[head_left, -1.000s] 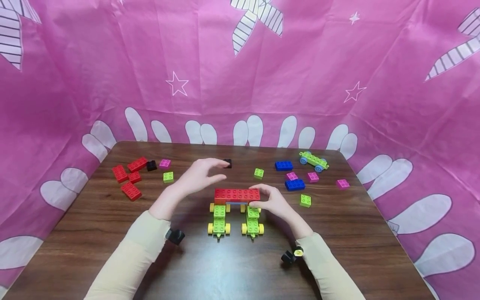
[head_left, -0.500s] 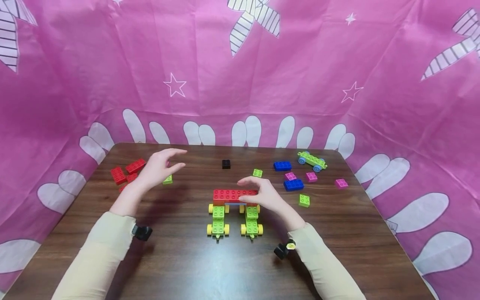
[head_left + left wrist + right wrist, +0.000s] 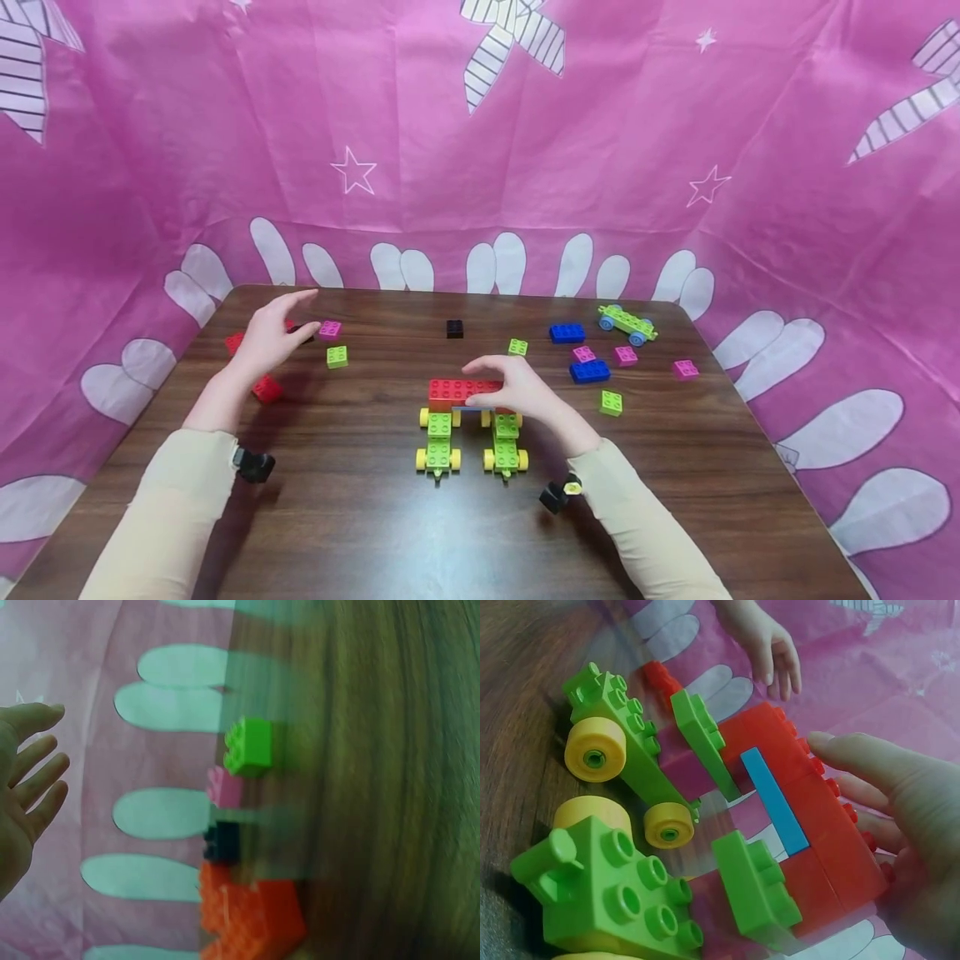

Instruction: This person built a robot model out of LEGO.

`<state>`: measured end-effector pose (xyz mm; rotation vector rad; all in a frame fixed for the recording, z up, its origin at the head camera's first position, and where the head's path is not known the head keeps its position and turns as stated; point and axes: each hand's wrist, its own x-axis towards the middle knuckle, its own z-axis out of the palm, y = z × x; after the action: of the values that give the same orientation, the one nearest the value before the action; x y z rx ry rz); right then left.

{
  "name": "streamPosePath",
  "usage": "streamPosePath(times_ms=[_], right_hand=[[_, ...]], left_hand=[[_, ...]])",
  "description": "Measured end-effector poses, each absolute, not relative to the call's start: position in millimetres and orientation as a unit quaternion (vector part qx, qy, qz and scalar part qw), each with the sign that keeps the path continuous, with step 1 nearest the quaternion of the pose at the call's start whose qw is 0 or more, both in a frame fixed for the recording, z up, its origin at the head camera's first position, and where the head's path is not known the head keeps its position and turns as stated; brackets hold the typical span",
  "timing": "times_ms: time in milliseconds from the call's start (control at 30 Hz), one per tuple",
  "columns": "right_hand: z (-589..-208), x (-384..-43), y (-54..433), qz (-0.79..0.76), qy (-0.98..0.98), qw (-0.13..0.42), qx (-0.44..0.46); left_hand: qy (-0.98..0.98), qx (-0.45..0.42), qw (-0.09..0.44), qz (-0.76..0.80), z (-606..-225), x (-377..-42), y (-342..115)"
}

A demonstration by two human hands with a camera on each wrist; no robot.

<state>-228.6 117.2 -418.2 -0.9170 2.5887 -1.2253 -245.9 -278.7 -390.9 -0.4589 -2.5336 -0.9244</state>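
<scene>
Moving left hand [image 3: 266, 337]: now upper left, by red plastic bricks [image 3: 267, 388]; fingers loose, empty.
Right hand [image 3: 519, 388]: slid left over long red plastic brick row [image 3: 452, 392], below centre; fingers loosely bent, touch unclear.
Building: likely needs more.

No readable text or numbers.

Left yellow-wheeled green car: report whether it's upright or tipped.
Upright: the left green car has studs facing up and yellow wheels down at the table.
</scene>
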Motion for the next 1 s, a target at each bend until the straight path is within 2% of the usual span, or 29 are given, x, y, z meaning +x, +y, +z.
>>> streamPosePath(times_ms=[200, 600, 1000], right_hand=[[-420, -229, 116, -0.397, 0.866, 0.078, -0.293], [-421, -228, 114, -0.381, 0.875, 0.079, -0.288], [-423, -228, 115, -0.388, 0.874, 0.081, -0.283]], left_hand=[[-0.917, -0.122, 0.192, -0.327, -399, -252, -295], [-0.946, -0.089, 0.086, -0.298, -421, -269, -321], [-0.962, -0.101, -0.012, -0.255, -427, -295, -327]])
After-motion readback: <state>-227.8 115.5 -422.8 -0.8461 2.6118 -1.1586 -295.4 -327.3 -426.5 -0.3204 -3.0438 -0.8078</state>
